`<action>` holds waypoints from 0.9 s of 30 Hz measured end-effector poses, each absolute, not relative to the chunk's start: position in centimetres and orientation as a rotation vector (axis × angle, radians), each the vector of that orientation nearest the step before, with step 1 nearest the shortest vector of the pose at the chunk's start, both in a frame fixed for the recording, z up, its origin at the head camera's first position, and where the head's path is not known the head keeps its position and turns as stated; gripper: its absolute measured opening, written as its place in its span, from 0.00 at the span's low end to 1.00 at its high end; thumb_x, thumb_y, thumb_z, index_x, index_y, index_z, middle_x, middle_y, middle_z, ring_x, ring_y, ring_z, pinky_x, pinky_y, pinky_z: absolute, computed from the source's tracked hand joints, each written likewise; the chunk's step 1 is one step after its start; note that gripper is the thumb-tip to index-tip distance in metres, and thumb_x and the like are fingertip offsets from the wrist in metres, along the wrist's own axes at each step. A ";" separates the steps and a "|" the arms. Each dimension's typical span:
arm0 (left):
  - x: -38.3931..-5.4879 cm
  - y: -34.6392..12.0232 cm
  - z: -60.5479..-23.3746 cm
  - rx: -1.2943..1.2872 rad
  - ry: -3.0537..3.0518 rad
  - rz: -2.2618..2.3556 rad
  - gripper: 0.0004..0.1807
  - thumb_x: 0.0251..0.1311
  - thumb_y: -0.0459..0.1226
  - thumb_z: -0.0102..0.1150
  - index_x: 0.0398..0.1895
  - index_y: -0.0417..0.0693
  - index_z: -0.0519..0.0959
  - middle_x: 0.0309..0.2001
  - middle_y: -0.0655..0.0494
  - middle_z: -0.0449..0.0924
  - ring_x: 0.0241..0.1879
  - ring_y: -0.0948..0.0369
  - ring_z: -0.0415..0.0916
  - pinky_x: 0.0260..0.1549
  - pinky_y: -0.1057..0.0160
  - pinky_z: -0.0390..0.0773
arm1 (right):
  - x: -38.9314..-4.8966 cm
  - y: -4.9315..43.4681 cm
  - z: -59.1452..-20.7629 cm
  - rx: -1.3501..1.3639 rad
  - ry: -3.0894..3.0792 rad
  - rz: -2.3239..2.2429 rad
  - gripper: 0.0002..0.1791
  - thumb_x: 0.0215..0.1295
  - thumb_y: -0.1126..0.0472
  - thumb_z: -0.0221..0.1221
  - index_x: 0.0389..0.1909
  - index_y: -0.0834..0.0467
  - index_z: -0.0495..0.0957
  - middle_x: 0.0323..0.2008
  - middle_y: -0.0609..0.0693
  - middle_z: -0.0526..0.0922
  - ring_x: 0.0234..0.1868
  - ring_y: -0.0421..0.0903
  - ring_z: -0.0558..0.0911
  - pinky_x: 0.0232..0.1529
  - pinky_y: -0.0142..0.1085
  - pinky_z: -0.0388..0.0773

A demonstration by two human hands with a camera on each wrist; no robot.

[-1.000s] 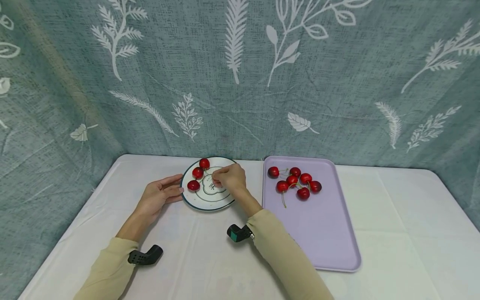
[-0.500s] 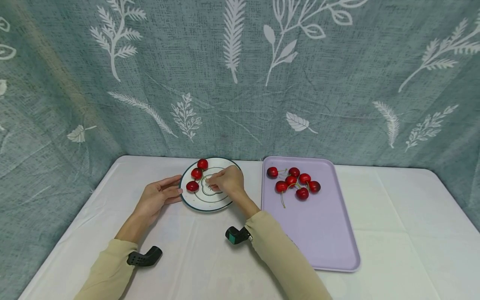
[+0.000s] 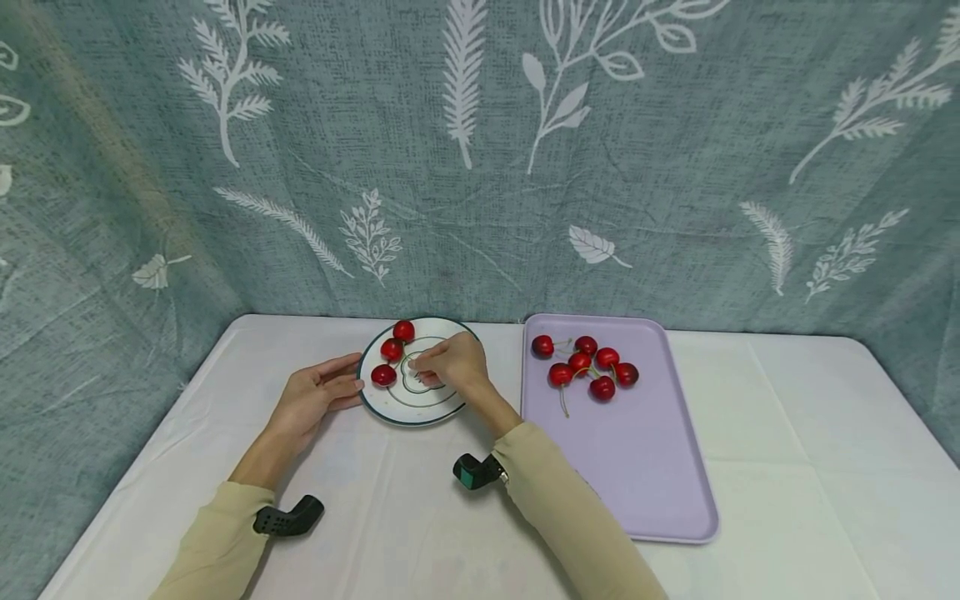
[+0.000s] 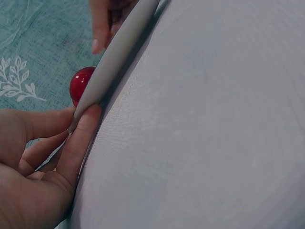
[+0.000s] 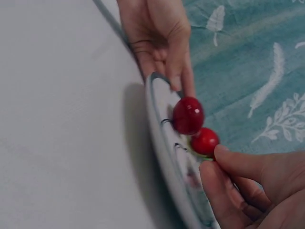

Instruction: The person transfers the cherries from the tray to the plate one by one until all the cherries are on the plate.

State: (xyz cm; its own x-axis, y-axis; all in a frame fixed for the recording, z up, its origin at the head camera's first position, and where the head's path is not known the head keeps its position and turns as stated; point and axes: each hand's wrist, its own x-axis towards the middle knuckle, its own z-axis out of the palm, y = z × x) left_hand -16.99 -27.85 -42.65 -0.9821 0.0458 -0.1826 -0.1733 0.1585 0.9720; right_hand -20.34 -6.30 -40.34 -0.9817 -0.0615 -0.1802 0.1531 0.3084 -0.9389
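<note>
The left grip (image 3: 318, 392) pinches the plate (image 3: 408, 414) by its rim on the desk (image 3: 375, 508); the right grip (image 3: 459, 362) is nearly closed above it beside a green stem (image 5: 199, 155), whether held I cannot tell. Three cherries (image 3: 392, 349) lie on the plate's left side; others lie in the purple tray (image 3: 637, 467).

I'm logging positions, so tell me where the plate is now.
In the head view, the plate is left of centre, with the left hand at its left rim and the purple tray to its right.
</note>
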 end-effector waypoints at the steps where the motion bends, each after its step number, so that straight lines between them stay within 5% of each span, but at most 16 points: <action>1: -17.0 -27.8 -42.6 -0.126 2.256 1.928 0.31 0.66 0.26 0.54 0.72 0.34 0.60 0.66 0.32 0.64 0.43 0.71 0.80 0.47 0.66 0.83 | -20.3 -6.2 -40.2 0.079 2.382 -1.753 0.07 0.54 0.64 0.71 0.27 0.65 0.87 0.19 0.54 0.85 0.19 0.42 0.84 0.23 0.28 0.84; 14: -16.9 -27.7 -42.3 -0.144 2.262 1.906 0.31 0.67 0.28 0.53 0.73 0.34 0.59 0.66 0.31 0.63 0.42 0.72 0.80 0.46 0.67 0.83 | -20.5 -4.4 -35.8 -0.160 2.319 -1.800 0.06 0.58 0.66 0.68 0.33 0.67 0.87 0.29 0.57 0.87 0.27 0.45 0.87 0.41 0.45 0.87; 23: -16.9 -27.6 -42.2 -0.161 2.261 1.900 0.31 0.67 0.27 0.53 0.73 0.35 0.60 0.66 0.33 0.64 0.42 0.72 0.79 0.46 0.67 0.83 | -19.6 -2.7 -33.9 -0.433 2.611 -1.591 0.09 0.64 0.59 0.65 0.37 0.60 0.88 0.29 0.51 0.87 0.31 0.43 0.85 0.27 0.28 0.81; 27: -16.8 -27.4 -42.2 -0.173 2.260 1.890 0.31 0.67 0.28 0.54 0.72 0.35 0.60 0.65 0.34 0.65 0.43 0.72 0.79 0.47 0.67 0.83 | -19.2 -0.2 -32.9 -0.439 2.643 -1.640 0.09 0.65 0.59 0.64 0.40 0.60 0.87 0.32 0.53 0.88 0.33 0.45 0.86 0.31 0.29 0.83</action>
